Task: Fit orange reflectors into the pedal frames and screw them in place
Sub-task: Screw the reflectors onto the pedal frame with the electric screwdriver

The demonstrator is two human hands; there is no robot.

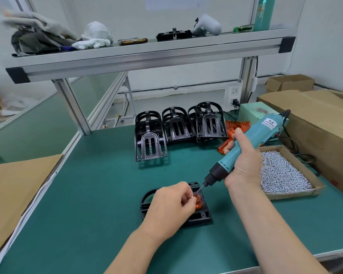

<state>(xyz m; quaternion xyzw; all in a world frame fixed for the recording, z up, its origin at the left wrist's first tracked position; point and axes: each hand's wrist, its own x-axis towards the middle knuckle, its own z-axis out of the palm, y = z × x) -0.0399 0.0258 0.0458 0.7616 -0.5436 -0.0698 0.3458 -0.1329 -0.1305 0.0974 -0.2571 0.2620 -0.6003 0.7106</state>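
A black pedal frame (201, 216) lies flat on the green mat near the front. An orange reflector (198, 202) sits in it. My left hand (171, 206) rests over the frame with fingers curled, pinching a small screw beside the reflector. My right hand (244, 165) grips a teal electric screwdriver (246, 147), slanted down to the left. Its bit tip (200, 189) is at the frame's upper edge, just above the reflector. Part of the frame is hidden under my left hand.
Stacks of black pedal frames (178, 127) stand at the back of the mat, with loose orange reflectors (234, 126) to their right. A cardboard tray of silver screws (279, 173) lies at the right. Big cardboard boxes (315, 115) stand behind it. Flat cardboard (18, 186) covers the left edge.
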